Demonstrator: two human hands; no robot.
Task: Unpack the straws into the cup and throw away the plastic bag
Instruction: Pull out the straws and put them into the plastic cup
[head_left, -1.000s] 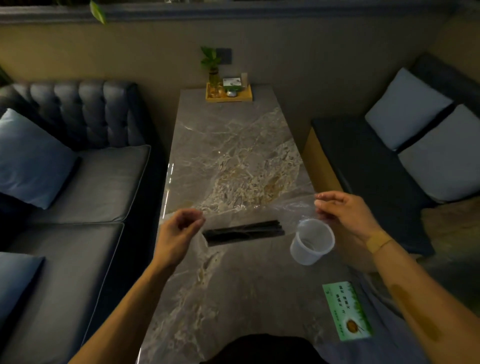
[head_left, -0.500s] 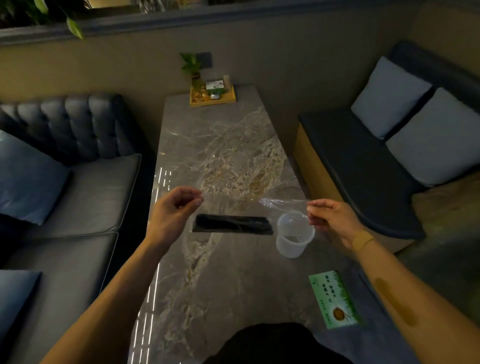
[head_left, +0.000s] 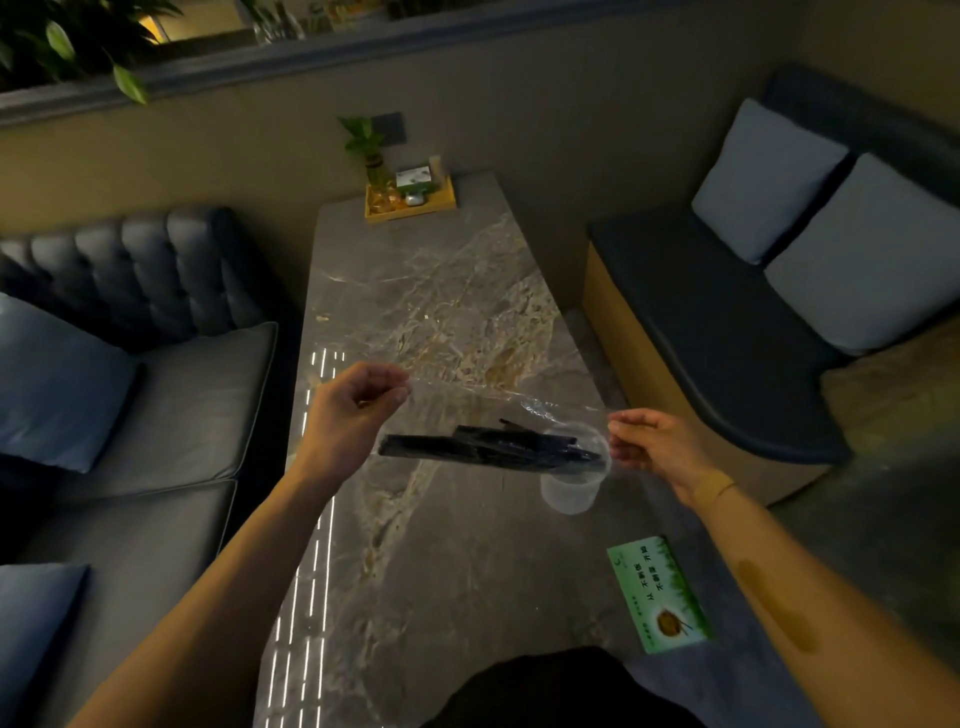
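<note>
A clear plastic bag (head_left: 498, 395) is stretched above the marble table (head_left: 457, 561) between my hands. My left hand (head_left: 353, 410) pinches its left end; my right hand (head_left: 649, 447) pinches its right end. Several black straws (head_left: 488, 447) lie in the bag's lower part, fanned out, their right ends over the mouth of a translucent plastic cup (head_left: 569, 491). The cup stands upright on the table just left of my right hand. I cannot tell whether any straw tip is inside the cup.
A green printed card (head_left: 660, 595) lies near the table's right front edge. A yellow tray (head_left: 410, 200) with a small plant and condiments sits at the far end. Sofas with cushions flank the table on both sides.
The straws have slid right inside the bag and spread apart, now reaching over the cup. My right hand has come lower and nearer the cup; the left hand holds its end higher.
</note>
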